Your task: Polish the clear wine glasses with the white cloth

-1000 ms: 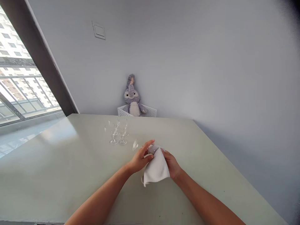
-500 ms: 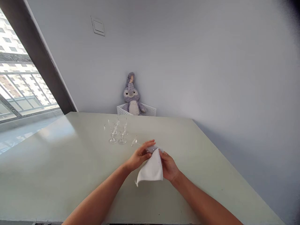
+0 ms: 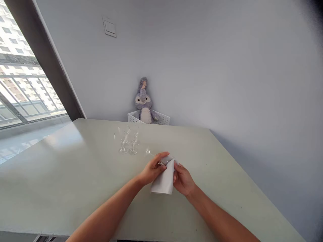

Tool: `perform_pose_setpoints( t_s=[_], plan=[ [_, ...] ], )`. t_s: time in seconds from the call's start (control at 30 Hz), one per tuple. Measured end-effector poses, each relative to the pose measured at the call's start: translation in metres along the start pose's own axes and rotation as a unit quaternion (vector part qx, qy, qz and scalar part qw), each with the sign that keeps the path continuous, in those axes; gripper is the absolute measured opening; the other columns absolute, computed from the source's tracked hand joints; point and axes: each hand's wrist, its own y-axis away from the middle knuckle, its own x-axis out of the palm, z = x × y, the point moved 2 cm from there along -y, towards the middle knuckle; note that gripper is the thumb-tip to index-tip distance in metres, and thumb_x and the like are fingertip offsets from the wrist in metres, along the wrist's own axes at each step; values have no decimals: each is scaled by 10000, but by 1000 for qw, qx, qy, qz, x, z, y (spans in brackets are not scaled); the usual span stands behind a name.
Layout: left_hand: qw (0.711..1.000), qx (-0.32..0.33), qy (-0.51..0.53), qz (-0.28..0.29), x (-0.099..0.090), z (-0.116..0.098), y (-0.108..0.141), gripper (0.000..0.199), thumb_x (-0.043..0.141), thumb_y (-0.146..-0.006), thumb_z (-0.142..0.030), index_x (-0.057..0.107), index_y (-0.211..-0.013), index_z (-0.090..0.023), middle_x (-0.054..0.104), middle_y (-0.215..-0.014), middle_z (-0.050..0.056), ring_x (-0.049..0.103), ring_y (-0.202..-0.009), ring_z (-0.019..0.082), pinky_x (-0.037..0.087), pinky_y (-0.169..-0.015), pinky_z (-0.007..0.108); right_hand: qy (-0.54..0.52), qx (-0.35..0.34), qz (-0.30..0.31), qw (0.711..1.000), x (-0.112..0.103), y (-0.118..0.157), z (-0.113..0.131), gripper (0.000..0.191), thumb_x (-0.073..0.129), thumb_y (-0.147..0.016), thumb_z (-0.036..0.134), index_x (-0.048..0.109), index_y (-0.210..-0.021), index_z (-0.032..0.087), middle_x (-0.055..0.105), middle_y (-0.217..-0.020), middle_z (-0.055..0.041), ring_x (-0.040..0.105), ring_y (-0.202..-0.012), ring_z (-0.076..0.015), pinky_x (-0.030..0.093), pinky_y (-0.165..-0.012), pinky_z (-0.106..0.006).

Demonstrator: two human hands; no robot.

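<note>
White cloth (image 3: 163, 181) hangs in a folded flap from between the person's two bare hands, and I can't tell whether its lower edge touches the tabletop. The left hand (image 3: 152, 170) is curled, its fingers (image 3: 161, 159) closed together over the bowl of a clear stemmed glass (image 3: 166, 160). The right hand (image 3: 183, 179) pinches from the other side, thumb and fingers pressing the cloth against that bowl. The glass lies on its side in their grip, its bowl partly covered by the cloth and its thin stem running out past the left fingers toward a round foot (image 3: 148, 152), which points to the far left. Just beyond, on the pale green-grey table (image 3: 75, 188), a tight group of upright clear stemmed glasses (image 3: 128, 142) stands well apart from the hands; they overlap too much for me to count them surely. At the far edge of the table, a white perforated basket (image 3: 161, 120) sits against the wall, with a grey stuffed toy (image 3: 143, 104) propped inside it. A small square wall plate (image 3: 109, 26) is set high on the pale wall, and to the left a dark-framed window (image 3: 47, 60) looks out through a balcony railing at an apartment block.
</note>
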Motion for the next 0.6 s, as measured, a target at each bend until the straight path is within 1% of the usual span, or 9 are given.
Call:
perform_pose_setpoints(
  t_s=[0.13, 0.2, 0.27, 0.33, 0.4, 0.43, 0.47, 0.53, 0.6],
  plan=[
    [996, -85, -6, -14, -5, -2, -2, 501, 403, -810, -505, 480, -1175, -172, 543, -732, 19, 506, -648, 124, 432, -617, 260, 197, -47, 19, 979, 5, 7, -7, 204, 628, -719, 386, 591, -708, 185, 602, -568, -2, 555, -482, -130, 429, -479, -243],
    [994, -109, -2, 1, -7, -1, -1, 508, 335, -830, -520, 482, -1179, -183, 557, -762, 23, 516, -669, 132, 437, -640, 275, 229, -55, 2, 972, 4, 7, -7, 176, 642, -710, 363, 598, -709, 193, 597, -553, 2, 554, -477, -130, 426, -479, -241],
    [993, -107, 21, 40, -8, -1, 0, 481, 371, -837, -478, 420, -1248, -236, 571, -854, 27, 528, -748, 138, 431, -712, 287, 152, -24, -15, 988, 3, 6, -5, 214, 608, -733, 399, 575, -699, 190, 543, -452, 26, 490, -378, -105, 380, -407, -222],
    [994, -69, 47, 69, -9, -3, 1, 488, 468, -814, -415, 385, -1277, -284, 561, -987, 37, 520, -863, 152, 412, -777, 291, 33, 17, -22, 999, 2, 3, -2, 264, 580, -746, 436, 538, -679, 184, 448, -352, 65, 381, -292, -69, 308, -345, -190],
    [997, -15, 46, 61, -10, -6, 0, 477, 540, -778, -375, 445, -1237, -285, 516, -1119, 54, 490, -959, 175, 397, -810, 287, -36, 31, -21, 999, 2, 1, 0, 295, 570, -746, 460, 516, -671, 180, 395, -318, 85, 320, -270, -50, 277, -333, -174],
    [998, 2, 34, 45, -10, -6, 0, 454, 553, -769, -372, 483, -1206, -271, 502, -1147, 60, 480, -979, 182, 395, -817, 286, -35, 26, -16, 999, 2, 1, -1, 306, 568, -743, 472, 514, -675, 179, 405, -326, 83, 328, -272, -51, 277, -332, -175],
    [999, 6, 22, 29, -11, -7, 0, 436, 553, -768, -379, 507, -1184, -257, 507, -1134, 64, 483, -970, 184, 399, -815, 286, -7, 15, -7, 1000, 2, 1, -2, 315, 560, -745, 483, 517, -684, 177, 437, -350, 71, 362, -284, -59, 286, -335, -179],
    [999, -27, 10, 18, -10, -7, -1, 450, 511, -789, -412, 488, -1201, -234, 561, -981, 59, 521, -863, 169, 426, -772, 294, 119, -24, 18, 992, 3, 2, -5, 314, 533, -763, 487, 543, -718, 176, 508, -416, 40, 455, -338, -93, 332, -363, -202],
    [998, -61, 19, 21, -9, -6, -1, 479, 445, -814, -452, 456, -1227, -208, 560, -784, 26, 532, -725, 142, 450, -705, 292, 297, -88, 37, 950, 3, 5, -6, 271, 525, -780, 446, 592, -813, 186, 588, -530, 2, 544, -453, -132, 409, -458, -242]
  ],
)
